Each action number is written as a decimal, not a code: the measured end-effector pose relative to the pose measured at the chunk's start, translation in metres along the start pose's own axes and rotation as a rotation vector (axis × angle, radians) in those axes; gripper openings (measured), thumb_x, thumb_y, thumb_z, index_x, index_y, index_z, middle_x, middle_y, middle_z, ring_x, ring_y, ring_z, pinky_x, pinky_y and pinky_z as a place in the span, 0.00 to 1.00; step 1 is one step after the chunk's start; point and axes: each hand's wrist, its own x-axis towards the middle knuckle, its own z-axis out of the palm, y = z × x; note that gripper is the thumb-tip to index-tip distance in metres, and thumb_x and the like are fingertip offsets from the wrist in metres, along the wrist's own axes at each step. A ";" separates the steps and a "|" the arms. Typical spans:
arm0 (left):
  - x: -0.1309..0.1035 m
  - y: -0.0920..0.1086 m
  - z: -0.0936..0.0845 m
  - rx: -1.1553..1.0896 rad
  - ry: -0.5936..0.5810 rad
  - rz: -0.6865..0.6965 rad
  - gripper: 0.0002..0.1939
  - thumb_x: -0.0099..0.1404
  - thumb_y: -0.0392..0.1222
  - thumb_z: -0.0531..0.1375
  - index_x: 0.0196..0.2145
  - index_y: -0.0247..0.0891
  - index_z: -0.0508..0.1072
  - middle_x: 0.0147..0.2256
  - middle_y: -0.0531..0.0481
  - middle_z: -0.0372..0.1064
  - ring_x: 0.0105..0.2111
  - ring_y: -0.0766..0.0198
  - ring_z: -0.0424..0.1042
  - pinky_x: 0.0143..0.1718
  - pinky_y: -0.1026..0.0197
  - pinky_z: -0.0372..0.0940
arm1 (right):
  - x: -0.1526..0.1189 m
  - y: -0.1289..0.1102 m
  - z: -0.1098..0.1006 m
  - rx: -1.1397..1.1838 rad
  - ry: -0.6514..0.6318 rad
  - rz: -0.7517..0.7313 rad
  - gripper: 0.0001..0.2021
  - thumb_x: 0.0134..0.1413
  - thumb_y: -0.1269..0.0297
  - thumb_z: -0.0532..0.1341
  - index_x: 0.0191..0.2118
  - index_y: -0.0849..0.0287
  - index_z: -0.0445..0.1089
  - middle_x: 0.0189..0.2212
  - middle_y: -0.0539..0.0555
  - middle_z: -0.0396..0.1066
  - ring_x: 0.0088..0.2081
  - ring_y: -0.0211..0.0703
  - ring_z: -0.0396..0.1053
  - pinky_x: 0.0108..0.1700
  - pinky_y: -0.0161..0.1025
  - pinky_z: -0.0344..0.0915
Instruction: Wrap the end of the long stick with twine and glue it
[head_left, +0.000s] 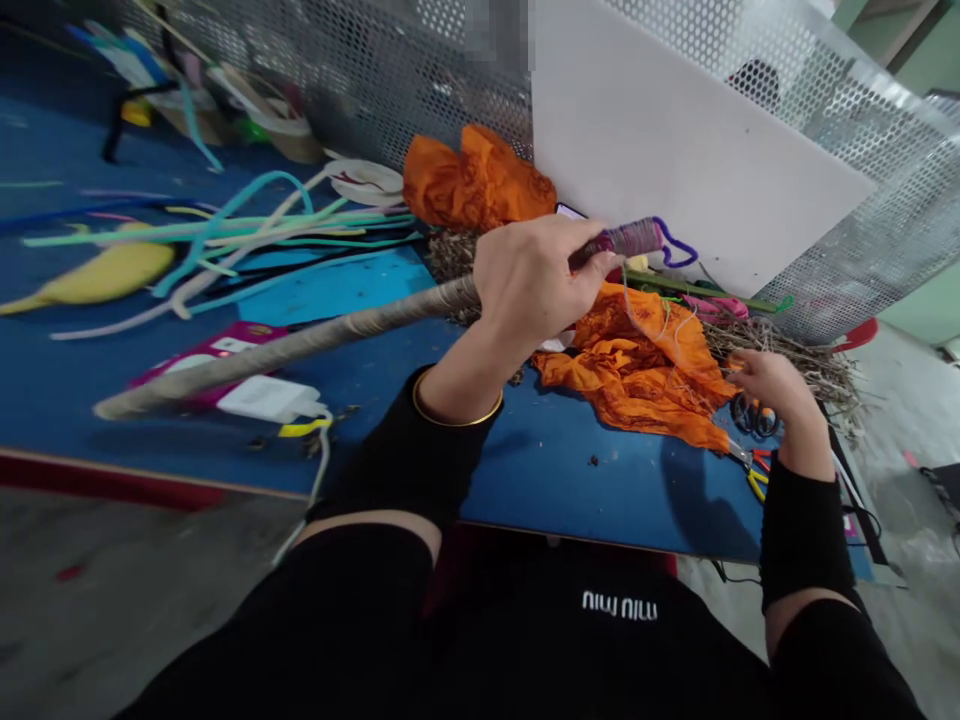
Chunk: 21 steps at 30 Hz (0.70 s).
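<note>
My left hand (525, 280) is closed around a long grey-brown stick (330, 335), which slants across the table and out past its edge of view of the fist. The stick's upper end carries tightly wound purple and grey yarn (636, 238), with a dark purple pipe cleaner loop (679, 245) at the tip. From beside the left fingers, a thin pale thread (637, 318) hangs over a crumpled orange cloth (637, 385). My right hand (772, 380) is at the cloth's right side, its fingertips pinched together where the thread leads. Scissors (754, 415) lie just below that hand.
Several pipe cleaners (247, 235) and a yellow banana-like object (112, 270) lie at left. A white adapter (266, 398) is under the stick. Dry twigs (802, 345) and pliers (754, 470) lie at right. Behind are another orange cloth (476, 185) and a white board (675, 130) against perforated metal.
</note>
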 end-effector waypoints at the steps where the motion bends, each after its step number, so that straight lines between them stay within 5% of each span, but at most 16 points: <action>1: 0.000 0.001 0.001 0.012 0.000 0.000 0.21 0.70 0.57 0.59 0.52 0.45 0.79 0.45 0.42 0.79 0.50 0.47 0.76 0.49 0.52 0.68 | -0.002 0.002 0.003 -0.092 -0.014 0.086 0.09 0.58 0.58 0.66 0.40 0.56 0.80 0.26 0.57 0.78 0.32 0.49 0.75 0.34 0.40 0.64; 4: -0.004 0.006 0.007 0.030 -0.022 0.016 0.21 0.70 0.57 0.59 0.52 0.44 0.80 0.44 0.42 0.80 0.48 0.47 0.77 0.49 0.51 0.67 | -0.006 -0.009 0.009 -0.076 0.213 0.244 0.15 0.63 0.54 0.59 0.40 0.57 0.80 0.34 0.62 0.80 0.40 0.56 0.77 0.42 0.45 0.67; 7: -0.009 0.014 0.016 0.003 -0.069 0.077 0.20 0.70 0.56 0.58 0.52 0.45 0.81 0.44 0.45 0.81 0.46 0.49 0.78 0.46 0.53 0.68 | -0.006 -0.046 0.022 0.423 0.356 -0.048 0.15 0.64 0.53 0.58 0.41 0.55 0.79 0.42 0.59 0.81 0.47 0.51 0.76 0.52 0.46 0.69; 10: -0.015 0.021 0.023 -0.043 -0.116 0.152 0.19 0.70 0.54 0.58 0.52 0.45 0.81 0.44 0.46 0.81 0.44 0.51 0.79 0.43 0.55 0.68 | -0.004 -0.094 0.048 0.960 0.230 -0.271 0.17 0.59 0.46 0.64 0.46 0.52 0.77 0.47 0.56 0.80 0.52 0.49 0.75 0.59 0.48 0.69; 14: -0.017 0.021 0.026 -0.081 -0.151 0.171 0.19 0.71 0.55 0.58 0.51 0.46 0.82 0.43 0.47 0.82 0.43 0.54 0.79 0.41 0.57 0.68 | -0.013 -0.129 0.068 1.288 -0.033 -0.322 0.16 0.60 0.45 0.64 0.40 0.52 0.76 0.36 0.52 0.78 0.38 0.44 0.75 0.43 0.43 0.73; 16: -0.015 0.019 0.026 -0.098 -0.168 0.156 0.19 0.70 0.55 0.59 0.50 0.46 0.82 0.42 0.48 0.83 0.42 0.54 0.79 0.40 0.57 0.68 | -0.023 -0.130 0.066 1.209 0.142 -0.347 0.13 0.64 0.51 0.62 0.33 0.52 0.75 0.30 0.51 0.73 0.35 0.43 0.72 0.42 0.44 0.72; 19: -0.013 0.017 0.029 -0.125 -0.194 0.130 0.17 0.69 0.54 0.61 0.49 0.46 0.82 0.42 0.48 0.83 0.43 0.54 0.79 0.40 0.57 0.69 | -0.035 -0.125 0.057 1.151 0.526 -0.467 0.14 0.64 0.52 0.62 0.28 0.50 0.75 0.35 0.54 0.71 0.46 0.50 0.74 0.53 0.52 0.71; 21: -0.013 0.018 0.033 -0.150 -0.220 0.116 0.16 0.69 0.54 0.61 0.48 0.47 0.83 0.41 0.49 0.83 0.42 0.54 0.79 0.40 0.57 0.69 | -0.040 -0.125 0.054 1.265 0.536 -0.539 0.17 0.62 0.47 0.62 0.26 0.49 0.73 0.34 0.55 0.70 0.48 0.54 0.75 0.57 0.58 0.70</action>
